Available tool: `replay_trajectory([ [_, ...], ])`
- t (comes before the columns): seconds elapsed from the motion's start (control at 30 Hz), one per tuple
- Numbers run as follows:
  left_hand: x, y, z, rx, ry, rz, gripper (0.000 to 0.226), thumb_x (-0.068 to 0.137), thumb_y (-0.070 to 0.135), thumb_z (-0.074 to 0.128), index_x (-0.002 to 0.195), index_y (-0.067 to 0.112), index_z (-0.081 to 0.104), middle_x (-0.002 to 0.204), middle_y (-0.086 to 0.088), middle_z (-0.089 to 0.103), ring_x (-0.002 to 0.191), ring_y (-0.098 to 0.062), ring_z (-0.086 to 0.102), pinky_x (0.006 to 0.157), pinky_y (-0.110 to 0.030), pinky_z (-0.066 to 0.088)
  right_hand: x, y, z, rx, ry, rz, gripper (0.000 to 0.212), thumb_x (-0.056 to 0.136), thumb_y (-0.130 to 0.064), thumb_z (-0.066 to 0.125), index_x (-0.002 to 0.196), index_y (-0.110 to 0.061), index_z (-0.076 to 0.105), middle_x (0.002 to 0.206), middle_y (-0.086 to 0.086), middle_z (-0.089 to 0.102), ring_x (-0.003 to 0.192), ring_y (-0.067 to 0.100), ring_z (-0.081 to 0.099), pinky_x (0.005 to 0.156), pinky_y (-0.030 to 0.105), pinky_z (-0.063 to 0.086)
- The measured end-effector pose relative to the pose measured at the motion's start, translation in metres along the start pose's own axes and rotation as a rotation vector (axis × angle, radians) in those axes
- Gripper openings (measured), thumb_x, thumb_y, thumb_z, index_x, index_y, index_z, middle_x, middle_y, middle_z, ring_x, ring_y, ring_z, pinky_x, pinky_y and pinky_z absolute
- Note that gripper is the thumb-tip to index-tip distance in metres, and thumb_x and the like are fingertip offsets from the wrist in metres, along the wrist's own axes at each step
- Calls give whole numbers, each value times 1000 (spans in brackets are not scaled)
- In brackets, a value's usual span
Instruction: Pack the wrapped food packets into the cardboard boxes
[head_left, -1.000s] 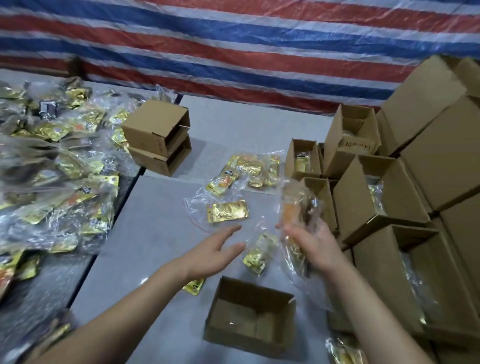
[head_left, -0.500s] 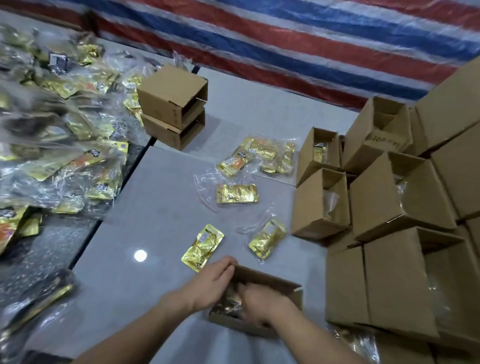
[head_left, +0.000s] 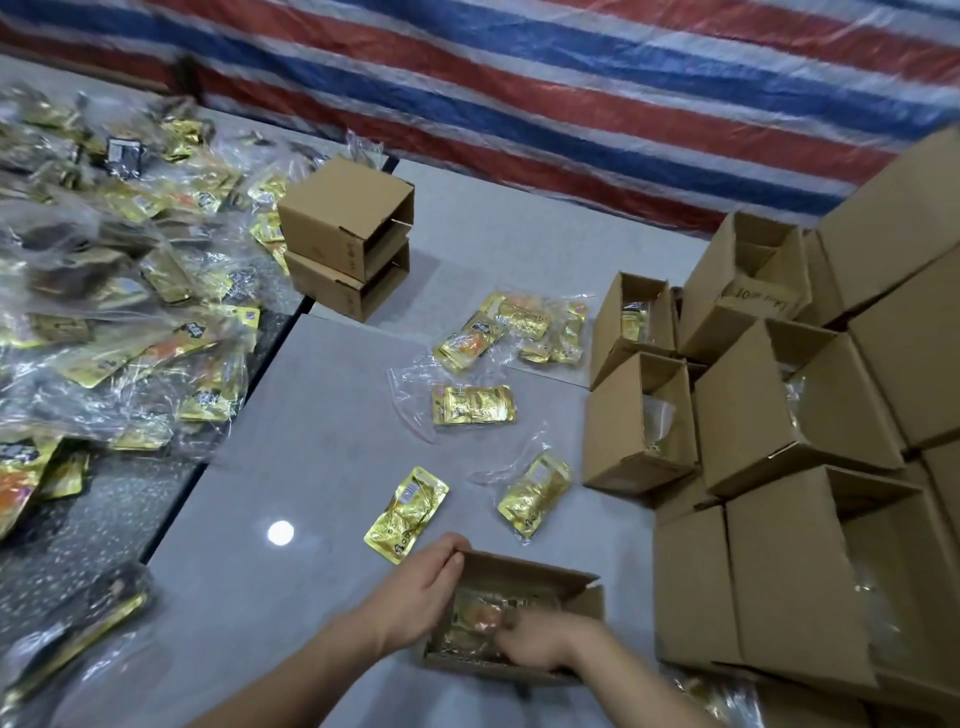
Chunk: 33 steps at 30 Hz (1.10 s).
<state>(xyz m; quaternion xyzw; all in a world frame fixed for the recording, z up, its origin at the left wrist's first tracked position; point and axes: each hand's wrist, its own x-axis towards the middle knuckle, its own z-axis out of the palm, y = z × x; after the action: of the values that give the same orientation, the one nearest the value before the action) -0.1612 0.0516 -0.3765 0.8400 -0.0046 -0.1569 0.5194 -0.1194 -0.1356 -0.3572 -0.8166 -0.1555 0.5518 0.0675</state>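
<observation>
A small open cardboard box (head_left: 550, 574) lies on the grey table near me. My left hand (head_left: 423, 584) grips its left wall, fingers curled over the rim. My right hand (head_left: 540, 639) is down inside the box, its fingers curled on a clear-wrapped gold food packet (head_left: 475, 616) that lies in it. Just beyond the box lie a bare gold packet (head_left: 406, 513) and a bagged gold packet (head_left: 535, 493). Farther out are another bagged packet (head_left: 474, 405) and a bag holding several packets (head_left: 514, 332).
A big heap of bagged gold packets (head_left: 130, 312) covers the left table. Two stacked boxes (head_left: 347, 234) stand at the back. Several open boxes (head_left: 636, 421), some with packets inside, are stacked at the right, close to my right arm. A striped tarp hangs behind.
My right hand carried the bagged packet from above the table down into the near box. My left hand moved from mid-air to the box's left wall. The view tilted down and left.
</observation>
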Motion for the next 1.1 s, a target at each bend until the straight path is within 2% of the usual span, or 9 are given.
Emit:
replay_trajectory([
  [0.1, 0, -3, 3, 14, -15, 29, 19, 107, 22, 37, 103, 35, 49, 91, 8, 55, 83, 4, 51, 81, -18, 40, 9, -9, 5, -28, -99, 31, 55, 107, -41, 23, 149, -12, 40, 158, 15, 35, 143, 29, 36, 109, 31, 28],
  [0.27, 6, -1, 0, -28, -13, 23, 19, 107, 18, 37, 104, 31, 51, 89, 11, 54, 83, 4, 51, 80, -20, 40, -2, -2, 2, 109, -5, 51, 58, 103, -50, 33, 143, -12, 50, 152, 15, 44, 137, 27, 44, 106, 30, 33],
  [0.37, 13, 5, -3, 13, -85, 25, 16, 107, 21, 39, 105, 31, 51, 98, 8, 59, 90, 1, 54, 85, -17, 42, -23, 11, -1, 238, 188, -128, 38, 99, -47, 44, 109, -19, 69, 117, 5, 68, 107, 13, 60, 88, 26, 42],
  [0.47, 20, 9, -6, 10, -101, -44, 15, 106, 27, 42, 104, 32, 56, 103, 1, 64, 90, -1, 57, 82, -10, 42, -49, 24, -12, 485, 470, -235, 30, 87, -55, 47, 91, -32, 67, 82, -11, 68, 71, -5, 56, 69, 19, 44],
  [0.6, 56, 28, -16, -4, 44, -122, 16, 105, 30, 44, 98, 29, 58, 99, 3, 65, 89, -4, 57, 74, -5, 38, -47, 52, -44, 352, 865, -165, 23, 98, -40, 49, 108, -28, 66, 98, -16, 62, 95, -3, 55, 82, 15, 40],
  [0.7, 99, 45, -11, 156, 82, -117, 14, 103, 29, 46, 110, 24, 57, 107, 3, 65, 92, -10, 58, 74, -17, 40, -28, 59, -52, 221, 741, -23, 33, 104, -40, 37, 116, -21, 61, 116, 0, 60, 112, 20, 57, 90, 32, 41],
  [0.83, 154, 56, 16, 349, 13, -71, 40, 101, 27, 48, 138, 12, 47, 135, -8, 55, 122, -23, 54, 97, -26, 38, -8, 62, -45, 320, 553, 22, 32, 105, -40, 29, 102, -21, 56, 118, 8, 59, 117, 26, 54, 100, 39, 42],
  [0.97, 195, 51, 50, 671, -173, -144, 67, 93, 41, 57, 149, 16, 30, 144, -12, 43, 127, -32, 47, 103, -40, 43, 2, 73, -45, 431, 526, 39, 40, 102, -46, 34, 125, -20, 55, 134, 4, 55, 125, 22, 51, 103, 34, 40],
  [1.1, 217, 34, 73, 826, -236, -351, 107, 75, 58, 73, 153, 12, 15, 146, -9, 36, 132, -31, 40, 102, -49, 45, 3, 84, -48, 576, 604, 88, 37, 101, -50, 40, 118, -23, 59, 129, 0, 59, 120, 18, 54, 95, 28, 41],
])
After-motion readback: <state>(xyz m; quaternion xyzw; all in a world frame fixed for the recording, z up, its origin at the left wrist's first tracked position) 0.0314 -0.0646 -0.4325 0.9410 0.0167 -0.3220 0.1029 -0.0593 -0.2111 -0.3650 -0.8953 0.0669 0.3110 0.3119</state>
